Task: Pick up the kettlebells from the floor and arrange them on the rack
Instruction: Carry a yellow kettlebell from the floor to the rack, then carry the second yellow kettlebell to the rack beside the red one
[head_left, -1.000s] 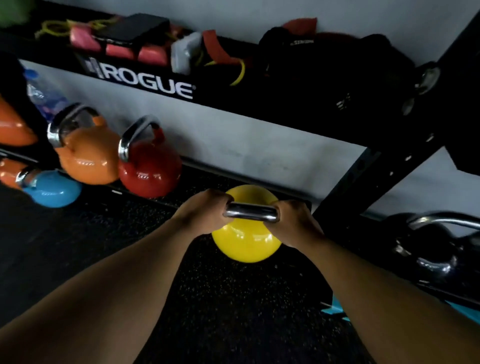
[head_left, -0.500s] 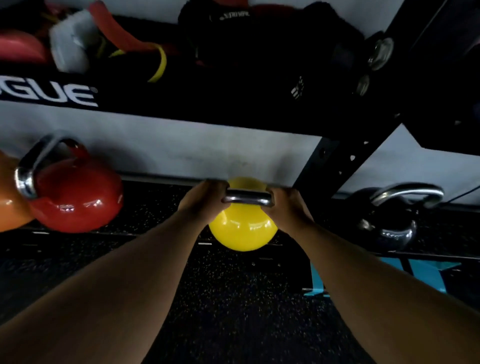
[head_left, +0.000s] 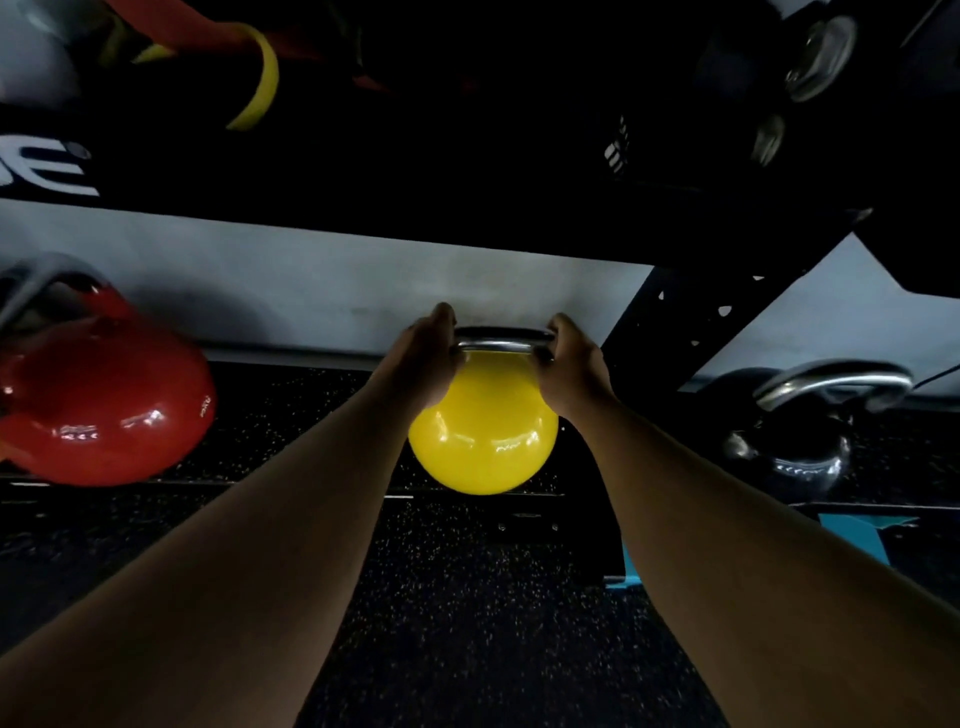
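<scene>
A yellow kettlebell (head_left: 483, 441) with a steel handle is at the middle of the view, at the front edge of the rack's lower shelf (head_left: 291, 486). My left hand (head_left: 423, 358) grips the left end of its handle and my right hand (head_left: 574, 364) grips the right end. I cannot tell whether the bell rests on the shelf or hangs just above it. A red kettlebell (head_left: 104, 410) sits on the same shelf to the left. A black kettlebell (head_left: 800, 441) stands to the right, beyond the rack's upright.
The rack's black upper shelf (head_left: 467, 197) hangs low above my hands, loaded with bands and bags. A black slanted upright (head_left: 691, 322) stands just right of the yellow bell. Speckled black rubber floor lies below. A light blue object (head_left: 852, 535) sits at the lower right.
Both hands have carried the yellow kettlebell forward under the upper shelf to the lower shelf. I have moved closer, so the orange and blue kettlebells have left the view at the left.
</scene>
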